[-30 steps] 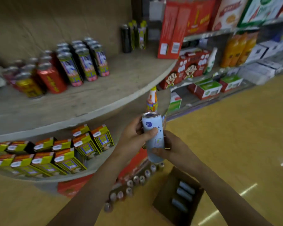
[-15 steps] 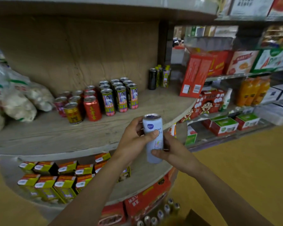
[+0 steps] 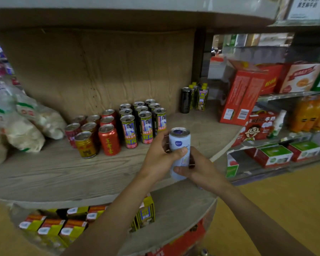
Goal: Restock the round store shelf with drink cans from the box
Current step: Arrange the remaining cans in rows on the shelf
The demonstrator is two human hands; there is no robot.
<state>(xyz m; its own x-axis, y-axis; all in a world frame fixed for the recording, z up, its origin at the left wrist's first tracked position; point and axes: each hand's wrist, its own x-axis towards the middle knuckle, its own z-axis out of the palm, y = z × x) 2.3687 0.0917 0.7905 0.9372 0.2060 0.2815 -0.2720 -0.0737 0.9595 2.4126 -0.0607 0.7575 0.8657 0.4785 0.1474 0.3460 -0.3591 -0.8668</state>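
Pretty dim, warm yellowish indoor light. Heavy shadow sits under the top tier (image 3: pixel 137 4) in the upper frame, so the back panel (image 3: pixel 100 71) looks murky. Fisheye bends the shelf (image 3: pixel 44 178) hard toward the corners. Bags (image 3: pixel 22 130) far left and boxes (image 3: pixel 244 93) right are smeary; the can (image 3: pixel 179 140) mid-frame is fairly sharp.

Reaching forward with both bare forearms, converging at the wrists. Gripping a pale can (image 3: pixel 180 138) upright with the left hand (image 3: pixel 158 158), thumb laid across its front. Clasping its lower half with the right hand (image 3: pixel 201 171), thumb below the left one.
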